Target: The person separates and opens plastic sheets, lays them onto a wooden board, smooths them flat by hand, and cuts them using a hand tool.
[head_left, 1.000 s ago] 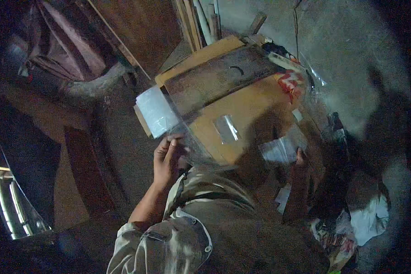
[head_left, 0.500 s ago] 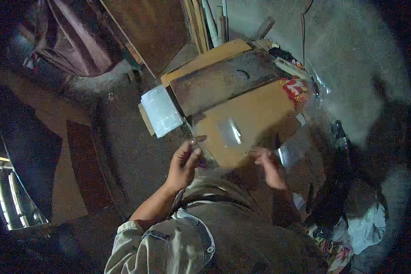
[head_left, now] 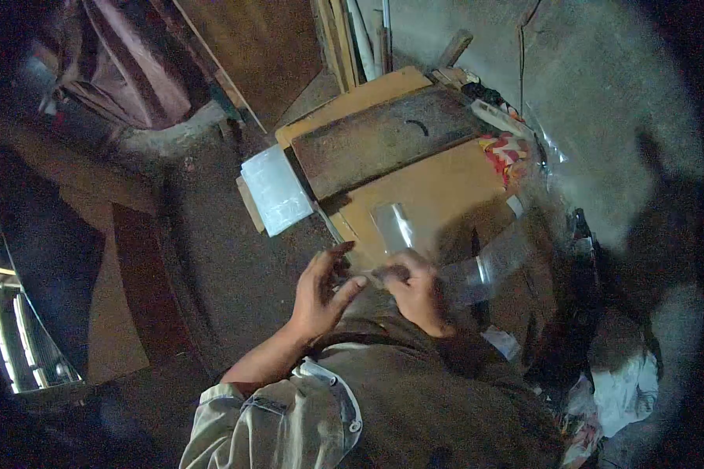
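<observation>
My left hand [head_left: 325, 288] is near the front edge of a cardboard-covered surface [head_left: 438, 184], its thumb and fingers apart. Close beside it, my right hand [head_left: 416, 291] has its fingers closed in a pinch; what lies between them is too small and blurred to name. A clear plastic packet [head_left: 393, 227] lies on the cardboard just beyond the hands. More clear plastic [head_left: 485, 270] is to the right of my right hand. A stack of white plastic-wrapped sheets [head_left: 275, 191] sits at the left edge of the surface.
A dark board [head_left: 387, 141] lies across the back of the cardboard. Red patterned wrapping [head_left: 508, 156] is at its right. Wooden strips and pipes [head_left: 360, 47] lean behind. A white bag [head_left: 626, 395] is at lower right, and draped cloth [head_left: 133, 70] at upper left.
My right hand has moved left from the clear plastic at the right to beside my left hand, and its fingers have closed. My left hand has moved slightly right, and its fingers have opened.
</observation>
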The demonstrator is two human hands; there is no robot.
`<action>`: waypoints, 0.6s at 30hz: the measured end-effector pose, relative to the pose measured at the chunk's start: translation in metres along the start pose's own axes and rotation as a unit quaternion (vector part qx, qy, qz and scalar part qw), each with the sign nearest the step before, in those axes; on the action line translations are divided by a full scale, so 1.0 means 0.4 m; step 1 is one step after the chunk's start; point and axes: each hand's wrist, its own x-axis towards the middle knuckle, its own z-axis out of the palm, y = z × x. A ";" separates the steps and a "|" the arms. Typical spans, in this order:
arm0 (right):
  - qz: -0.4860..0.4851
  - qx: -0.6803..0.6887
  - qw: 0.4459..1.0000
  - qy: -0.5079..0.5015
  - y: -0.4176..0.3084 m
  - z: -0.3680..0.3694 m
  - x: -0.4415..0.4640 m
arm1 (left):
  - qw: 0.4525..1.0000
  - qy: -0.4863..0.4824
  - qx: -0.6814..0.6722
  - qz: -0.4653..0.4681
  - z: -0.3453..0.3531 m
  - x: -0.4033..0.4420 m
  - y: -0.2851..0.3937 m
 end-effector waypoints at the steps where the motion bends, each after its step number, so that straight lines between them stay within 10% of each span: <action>1: -0.055 -0.026 0.998 -0.009 -0.020 0.008 -0.002 | 0.999 -0.043 0.005 0.022 0.001 0.003 0.020; 8: -0.098 0.014 0.992 -0.081 -0.010 0.027 0.004 | 0.979 -0.092 -0.182 -0.017 0.030 -0.012 -0.098; 10: 0.021 0.030 0.991 -0.132 -0.032 0.002 0.006 | 0.972 -0.129 -0.182 -0.076 0.012 0.002 -0.103; 18: 0.130 0.273 0.952 0.050 0.012 -0.080 0.036 | 0.919 -0.016 -0.357 -0.164 -0.042 0.043 -0.091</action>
